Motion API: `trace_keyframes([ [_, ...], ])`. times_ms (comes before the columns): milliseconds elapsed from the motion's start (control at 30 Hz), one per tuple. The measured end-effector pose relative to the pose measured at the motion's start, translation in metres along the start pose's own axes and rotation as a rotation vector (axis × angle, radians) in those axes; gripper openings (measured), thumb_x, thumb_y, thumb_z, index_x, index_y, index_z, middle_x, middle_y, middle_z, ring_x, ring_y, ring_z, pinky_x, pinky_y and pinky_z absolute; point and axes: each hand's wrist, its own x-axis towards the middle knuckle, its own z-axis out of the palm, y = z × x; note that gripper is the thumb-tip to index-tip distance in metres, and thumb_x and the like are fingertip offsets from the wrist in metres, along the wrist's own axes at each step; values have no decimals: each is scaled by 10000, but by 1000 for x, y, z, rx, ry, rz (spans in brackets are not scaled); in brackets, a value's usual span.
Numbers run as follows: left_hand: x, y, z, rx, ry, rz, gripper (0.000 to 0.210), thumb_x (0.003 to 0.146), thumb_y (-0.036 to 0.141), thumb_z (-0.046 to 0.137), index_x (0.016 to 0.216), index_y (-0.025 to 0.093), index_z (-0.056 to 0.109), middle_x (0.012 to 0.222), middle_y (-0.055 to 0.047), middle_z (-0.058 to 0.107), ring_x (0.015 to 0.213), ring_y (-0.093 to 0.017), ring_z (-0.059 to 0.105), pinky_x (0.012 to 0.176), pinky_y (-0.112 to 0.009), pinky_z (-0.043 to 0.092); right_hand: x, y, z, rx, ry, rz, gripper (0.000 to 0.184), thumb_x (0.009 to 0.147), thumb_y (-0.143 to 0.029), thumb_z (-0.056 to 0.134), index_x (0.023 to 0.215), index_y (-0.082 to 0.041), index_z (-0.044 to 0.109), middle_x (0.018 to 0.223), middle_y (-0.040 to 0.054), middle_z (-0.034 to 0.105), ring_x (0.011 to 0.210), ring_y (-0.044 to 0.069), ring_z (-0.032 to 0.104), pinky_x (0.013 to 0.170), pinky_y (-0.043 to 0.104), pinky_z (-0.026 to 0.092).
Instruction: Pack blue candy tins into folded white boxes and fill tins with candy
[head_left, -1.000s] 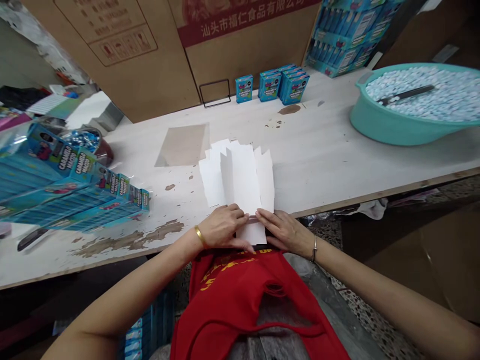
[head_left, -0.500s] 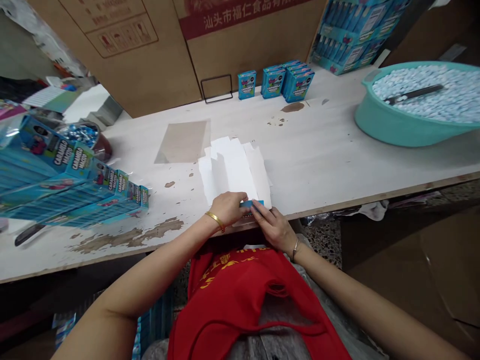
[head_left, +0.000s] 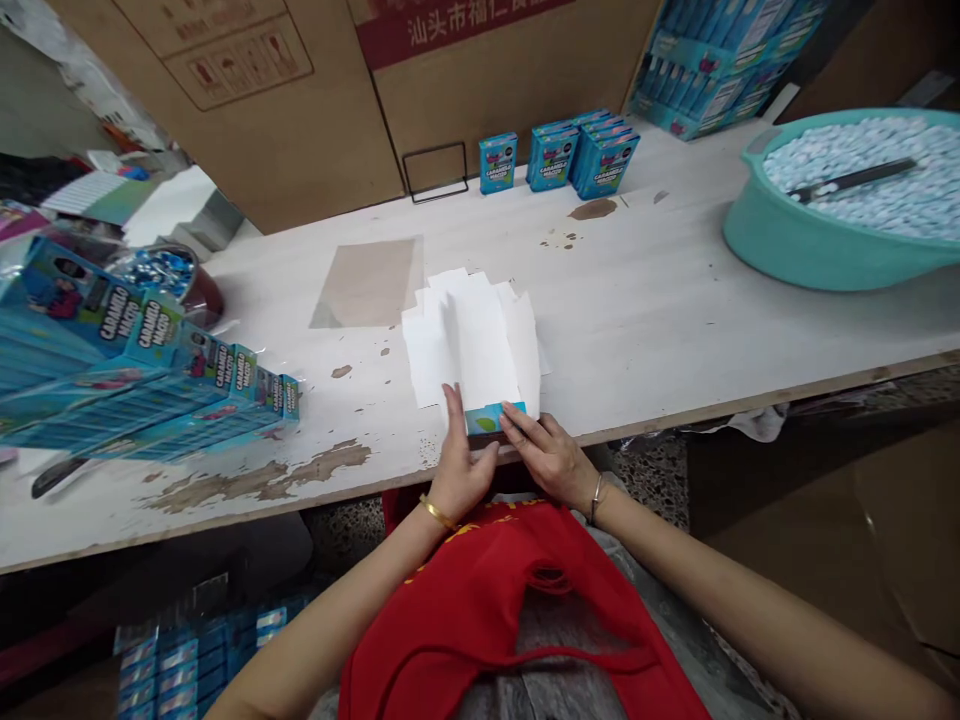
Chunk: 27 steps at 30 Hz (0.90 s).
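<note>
A partly folded cardboard box (head_left: 484,335) lies at the table's near edge, its white inner side up and its blue printed end flap (head_left: 484,418) turned up toward me. My left hand (head_left: 466,468) is at the box's left near corner, fingers stretched along the side and thumb spread apart. On the right end of the blue flap, the fingers of my right hand (head_left: 553,456) pinch the card. More white card edges show under and around the box, though I cannot tell how many pieces lie there.
Blue candy boxes (head_left: 551,158) stand at the back against a large brown carton (head_left: 300,150). Wrapped stacks of blue boxes (head_left: 172,350) are at left, near a knife handle (head_left: 60,475). A turquoise tub (head_left: 832,240) of pale candies holds a dark scoop (head_left: 855,180).
My left hand has drawn back from the flap to the left corner, its fingers now straightened. More of the blue flap shows. My right hand stays on the flap's right end.
</note>
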Motion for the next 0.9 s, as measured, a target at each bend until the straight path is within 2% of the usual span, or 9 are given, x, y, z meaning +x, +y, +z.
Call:
trace_keyframes([
  [167, 9, 9, 7, -3, 89, -53, 881, 906, 218, 480, 1489, 196, -181, 1585, -154, 83, 1434, -258, 237, 1130, -464, 340, 8, -3, 4, -48, 29, -16, 581, 927, -80, 348, 1496, -137, 244, 1421, 168, 465, 916, 260, 545, 783, 445, 506],
  [333, 10, 5, -1, 119, 73, -30, 792, 949, 292, 418, 1500, 179, -140, 1556, -155, 229, 1399, -240, 328, 1088, -390, 393, 17, -7, 5, -190, -9, 69, 371, 921, -104, 432, 1268, -148, 555, 1176, 143, 636, 769, 245, 492, 638, 389, 437],
  [433, 11, 7, -17, 265, 103, 94, 836, 931, 277, 467, 1497, 156, -135, 1536, -203, 254, 1394, -287, 327, 1070, -424, 400, 27, -12, 0, -253, -69, 115, 203, 920, -137, 469, 986, -165, 659, 850, 105, 634, 721, 236, 454, 591, 362, 384],
  [500, 14, 15, -29, 417, 106, 225, 804, 917, 227, 471, 1506, 151, -71, 1516, -218, 282, 1388, -314, 322, 1081, -453, 374, 32, -14, -4, -270, -89, 115, 183, 910, -122, 475, 874, -172, 647, 787, 95, 586, 726, 236, 440, 585, 355, 370],
  [533, 17, 21, -34, 491, 49, 288, 765, 914, 189, 454, 1509, 151, -25, 1465, -216, 371, 1352, -311, 379, 1064, -452, 387, 33, -15, -5, -267, -82, 111, 188, 903, -103, 468, 851, -174, 635, 788, 95, 574, 733, 237, 437, 586, 353, 371],
  [600, 25, 36, -38, 626, -191, 361, 687, 906, 114, 406, 1503, 140, 68, 1216, -177, 604, 1162, -275, 563, 966, -420, 457, 34, -15, -4, -255, -39, 106, 204, 891, -62, 441, 868, -168, 614, 804, 99, 568, 731, 235, 434, 584, 349, 379],
  [700, 44, 59, -35, 834, -540, 269, 609, 894, 72, 383, 1468, 72, 178, 893, -128, 692, 876, -256, 669, 777, -379, 509, 30, -13, 0, -240, 45, 108, 204, 886, -40, 407, 932, -152, 571, 804, 95, 563, 719, 226, 450, 589, 340, 416],
  [800, 63, 73, -31, 920, -665, 111, 620, 874, 112, 459, 1434, 40, 204, 897, -147, 696, 855, -283, 680, 699, -362, 506, 24, -11, 8, -231, 132, 111, 149, 904, -82, 407, 980, -160, 509, 888, 98, 568, 760, 216, 500, 603, 329, 471],
  [900, 78, 73, -33, 838, -718, 31, 614, 824, 152, 552, 1366, 87, 271, 973, -137, 697, 921, -278, 673, 705, -331, 499, 22, -11, 14, -139, 279, 127, 257, 914, -113, 432, 1155, -202, 426, 1208, 133, 496, 960, 211, 559, 699, 338, 541],
])
